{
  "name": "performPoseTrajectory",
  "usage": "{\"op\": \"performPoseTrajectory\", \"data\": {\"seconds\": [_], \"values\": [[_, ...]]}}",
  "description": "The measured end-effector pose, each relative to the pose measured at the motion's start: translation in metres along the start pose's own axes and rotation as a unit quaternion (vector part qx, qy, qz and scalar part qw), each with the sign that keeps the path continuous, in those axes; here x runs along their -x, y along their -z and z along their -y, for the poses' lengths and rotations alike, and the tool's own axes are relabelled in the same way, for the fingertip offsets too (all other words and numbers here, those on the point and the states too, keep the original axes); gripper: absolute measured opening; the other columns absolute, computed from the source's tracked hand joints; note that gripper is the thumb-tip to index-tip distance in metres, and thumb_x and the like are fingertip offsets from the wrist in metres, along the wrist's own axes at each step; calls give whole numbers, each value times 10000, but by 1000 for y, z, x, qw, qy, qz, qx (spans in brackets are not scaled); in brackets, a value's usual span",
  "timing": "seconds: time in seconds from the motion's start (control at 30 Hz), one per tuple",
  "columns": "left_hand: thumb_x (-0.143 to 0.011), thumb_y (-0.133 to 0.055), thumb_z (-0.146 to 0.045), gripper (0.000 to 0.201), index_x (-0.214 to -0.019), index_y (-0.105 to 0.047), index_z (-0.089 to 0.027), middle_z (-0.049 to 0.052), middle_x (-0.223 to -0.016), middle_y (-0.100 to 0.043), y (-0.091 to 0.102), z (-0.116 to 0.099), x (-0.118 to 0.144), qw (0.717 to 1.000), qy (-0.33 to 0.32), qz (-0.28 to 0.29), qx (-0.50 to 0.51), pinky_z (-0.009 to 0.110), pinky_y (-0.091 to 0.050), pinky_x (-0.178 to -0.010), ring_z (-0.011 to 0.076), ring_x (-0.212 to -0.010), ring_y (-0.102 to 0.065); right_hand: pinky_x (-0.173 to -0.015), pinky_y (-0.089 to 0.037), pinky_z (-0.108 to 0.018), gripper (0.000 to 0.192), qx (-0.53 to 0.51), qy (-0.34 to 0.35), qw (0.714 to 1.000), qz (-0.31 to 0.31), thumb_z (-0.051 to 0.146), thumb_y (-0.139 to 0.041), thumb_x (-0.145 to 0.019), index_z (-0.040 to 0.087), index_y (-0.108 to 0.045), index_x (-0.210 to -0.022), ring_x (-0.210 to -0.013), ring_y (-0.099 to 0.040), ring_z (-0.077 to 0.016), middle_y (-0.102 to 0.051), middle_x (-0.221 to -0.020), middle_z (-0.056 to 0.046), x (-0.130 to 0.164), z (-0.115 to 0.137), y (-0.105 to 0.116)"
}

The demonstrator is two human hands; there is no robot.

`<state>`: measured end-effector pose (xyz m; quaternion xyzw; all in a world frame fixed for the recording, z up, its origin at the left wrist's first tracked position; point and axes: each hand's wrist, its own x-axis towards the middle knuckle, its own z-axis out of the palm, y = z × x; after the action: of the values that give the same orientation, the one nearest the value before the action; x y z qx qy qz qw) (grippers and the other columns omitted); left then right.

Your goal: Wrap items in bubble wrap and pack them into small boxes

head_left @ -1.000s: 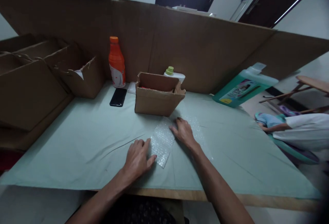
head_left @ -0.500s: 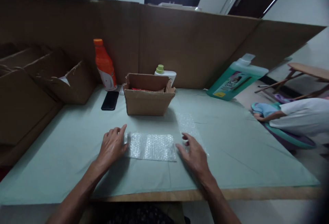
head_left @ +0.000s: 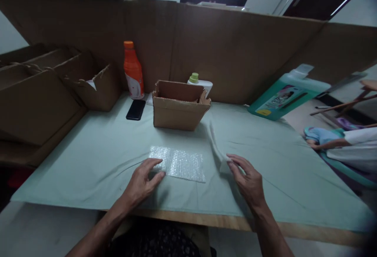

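Note:
A flat rectangle of bubble wrap [head_left: 187, 164] lies on the pale green cloth in front of me. Over its left end is my left hand [head_left: 144, 180], fingers apart and holding nothing; I cannot tell if the fingertips touch it. My right hand [head_left: 247, 176] pinches the near end of a second bubble wrap strip [head_left: 217, 151], which is lifted and seen nearly edge-on, blurred by motion. Behind the flat piece stands a small open cardboard box [head_left: 178, 113]; its contents are mostly hidden.
Along the back cardboard wall [head_left: 235, 48] stand an orange bottle [head_left: 134, 72], a white bottle with green cap [head_left: 203, 84] and a tilted green jug [head_left: 284, 96]. A phone [head_left: 136, 109] lies left of the box. Cardboard bins [head_left: 97, 92] fill the left. Another person's arm [head_left: 332, 143] shows at right.
My right hand has closed on the second strip's near end and raised it off the cloth. My left hand has come over the flat piece's left end. The whole view has shifted slightly.

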<state>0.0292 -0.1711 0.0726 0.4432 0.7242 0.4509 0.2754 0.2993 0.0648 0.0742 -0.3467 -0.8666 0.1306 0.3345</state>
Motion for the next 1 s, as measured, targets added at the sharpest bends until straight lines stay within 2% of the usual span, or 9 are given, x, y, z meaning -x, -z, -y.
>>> {"op": "performPoseTrajectory", "data": {"seconds": [0.13, 0.2, 0.3, 0.43, 0.57, 0.73, 0.8, 0.9, 1.0], "values": [[-786, -570, -720, 929, -1470, -386, -117, 248, -1373, -571, -7, -16, 1, 927, 162, 76, 330, 452, -602, -796, 316, -1093, -662, -928, -511, -438, 191, -54, 174, 982, 53, 190, -560, -939, 272, -697, -1042, -1108, -657, -253, -735, -1162, -70, 3, 55, 4], [-806, -418, -807, 1008, -1513, -290, -100, 270, -1376, -555, -8, -13, -1, 894, 205, 67, 394, 455, -607, -746, 327, -1088, -666, -938, -497, -458, 275, -28, 239, 964, 112, 113, -527, -919, 267, -701, -1068, -1160, -636, -265, -723, -1215, -77, 6, 71, -3], [-826, -519, -690, 913, -1498, -333, -101, 243, -1370, -565, -4, 1, -6, 929, 218, 31, 298, 433, -578, -839, 319, -1162, -628, -956, -494, -501, 353, -3, 248, 950, 191, 148, -572, -886, 245, -670, -1211, -1222, -604, -300, -662, -1337, -116, 14, 73, -14], [-795, -628, -361, 767, -1477, -404, -90, 143, -1166, -658, -4, 15, -8, 985, 141, 17, 99, 371, -502, -907, 240, -1034, -629, -981, -498, -518, 444, -19, 111, 971, 211, 378, -619, -918, 224, -596, -1333, -1220, -607, -300, -651, -1346, -135, 24, 51, -18], [-833, -515, -275, 700, -1505, -394, -120, -55, -640, -482, -12, 14, -3, 993, 114, 15, -16, 287, -425, -651, 157, -606, -485, -1005, -469, -588, 403, -15, -36, 988, 149, 486, -597, -909, 204, -670, -1188, -1203, -612, -342, -680, -1289, -158, 30, 33, -22], [-873, -480, -288, 635, -1495, -418, -175, -51, -668, -459, -13, -2, 6, 998, 66, -11, 2, 266, -395, -635, 140, -603, -436, -1076, -445, -535, 193, -155, -84, 969, 175, 414, -596, -908, 231, -650, -881, -1266, -586, -304, -639, -1357, -131, 33, 43, -21], [-881, -480, -296, 626, -1496, -418, -193, -43, -690, -479, -8, -8, 5, 998, 53, -21, 16, 254, -390, -611, 132, -595, -430, -1101, -438, -494, 189, -222, -88, 954, 183, 373, -584, -919, 242, -634, -1046, -1328, -546, -280, -593, -1422, -126, 28, 50, -17], [-879, -495, -299, 627, -1494, -419, -206, -53, -681, -473, 0, -11, 2, 998, 47, -34, 7, 237, -367, -568, 114, -552, -394, -1104, -442, -492, 621, -243, -52, 944, 218, 346, -638, -863, 262, -447, -1448, -1394, -480, -287, -503, -1513, -134, 14, 54, -15], [-879, -506, -297, 618, -1484, -428, -203, -47, -700, -504, 4, -5, 2, 997, 44, -54, -16, 234, -377, -567, 110, -554, -402, -1058, -483, -491, 672, -210, -19, 931, 297, 321, -695, -804, 268, -498, -1444, -1280, -580, -290, -617, -1385, -113, 1, 52, -17]]}}
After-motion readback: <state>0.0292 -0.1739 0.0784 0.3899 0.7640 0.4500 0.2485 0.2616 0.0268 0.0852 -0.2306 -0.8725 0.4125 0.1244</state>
